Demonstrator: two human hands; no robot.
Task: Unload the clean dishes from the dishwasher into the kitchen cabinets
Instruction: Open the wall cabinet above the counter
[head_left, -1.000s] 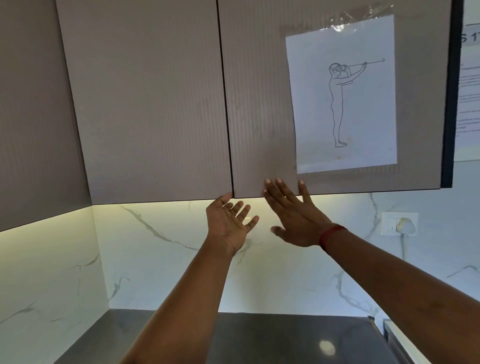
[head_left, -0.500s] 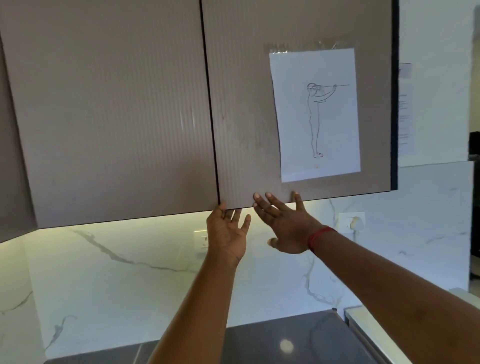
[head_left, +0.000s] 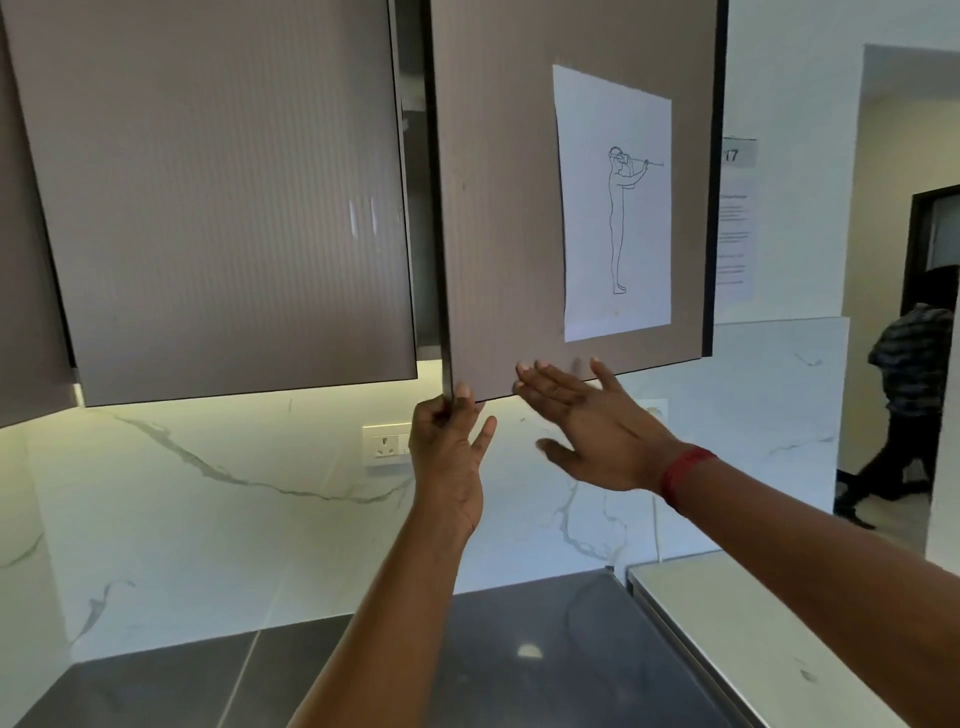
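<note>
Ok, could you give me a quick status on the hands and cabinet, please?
Left hand grips right door, bottom corner. Right hand open at its lower edge. Door ajar. Person in far doorway, well clear.

One camera, worn on the head, faced forward and tilted up at the cupboard door (head_left: 498, 208) just above the left hand (head_left: 449, 462); it sat near that door; the worktop (head_left: 545, 649) showed below the right hand (head_left: 597, 431).
</note>
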